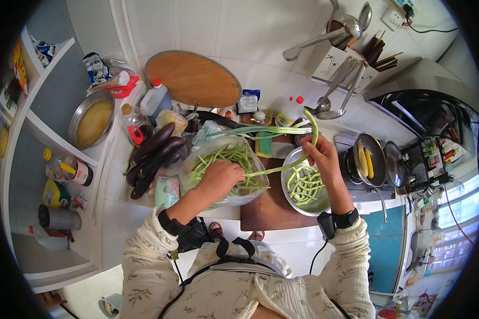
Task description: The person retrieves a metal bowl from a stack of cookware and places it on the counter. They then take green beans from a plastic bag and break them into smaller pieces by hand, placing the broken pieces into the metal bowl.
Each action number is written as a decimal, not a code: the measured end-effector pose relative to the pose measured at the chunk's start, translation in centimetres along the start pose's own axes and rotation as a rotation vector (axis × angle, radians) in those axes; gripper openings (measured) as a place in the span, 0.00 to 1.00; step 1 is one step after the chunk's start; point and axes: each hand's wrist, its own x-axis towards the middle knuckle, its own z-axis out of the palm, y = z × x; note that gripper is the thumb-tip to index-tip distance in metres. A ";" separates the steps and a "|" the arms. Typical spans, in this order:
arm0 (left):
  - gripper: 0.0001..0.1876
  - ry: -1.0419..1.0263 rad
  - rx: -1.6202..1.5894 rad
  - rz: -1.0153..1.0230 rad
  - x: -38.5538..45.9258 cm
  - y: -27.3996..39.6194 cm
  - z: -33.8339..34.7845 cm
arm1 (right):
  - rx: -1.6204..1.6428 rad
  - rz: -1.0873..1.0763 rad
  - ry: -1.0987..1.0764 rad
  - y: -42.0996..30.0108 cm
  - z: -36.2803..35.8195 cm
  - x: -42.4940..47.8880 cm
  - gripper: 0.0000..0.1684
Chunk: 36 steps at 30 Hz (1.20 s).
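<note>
A long green bean (277, 170) stretches between my two hands, curving upward past the right one. My left hand (221, 176) grips its left end, just above a clear plastic bag (197, 187) filled with green beans (223, 156). Pinched in the fingers of my right hand (321, 154) is the bean's other part, with its tip standing free. Under that hand is a metal bowl (322, 202) holding several curled bean lengths (303, 185). Bag and bowl are side by side, the bowl on a brown wooden board (261, 215).
Eggplants (155, 155) and a tissue pack (167, 192) lie left of the bag. Scallions (263, 130) lie behind it, near a sponge (263, 145). A pan (377, 159) with corn sits on the stove at right. A round board (193, 79) leans against the wall.
</note>
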 end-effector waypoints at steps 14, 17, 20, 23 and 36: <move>0.07 -0.031 0.061 -0.015 3.9 4.7 4.3 | -1.040 -0.506 -0.440 3.8 3.3 -3.7 0.11; 0.08 -0.032 -0.057 -0.140 3.2 5.1 5.5 | -0.945 -0.540 -0.435 4.8 2.9 -3.7 0.07; 0.09 0.132 -0.239 -0.292 3.2 6.3 6.1 | -0.786 -0.524 -0.344 5.2 2.9 -3.5 0.05; 0.08 0.340 -0.446 -0.400 3.6 7.1 7.8 | -0.605 -0.378 -0.225 4.8 3.2 -3.3 0.08; 0.30 0.116 0.149 -0.613 -1.9 -0.5 6.5 | 0.417 0.005 0.017 3.3 -9.3 -0.9 0.12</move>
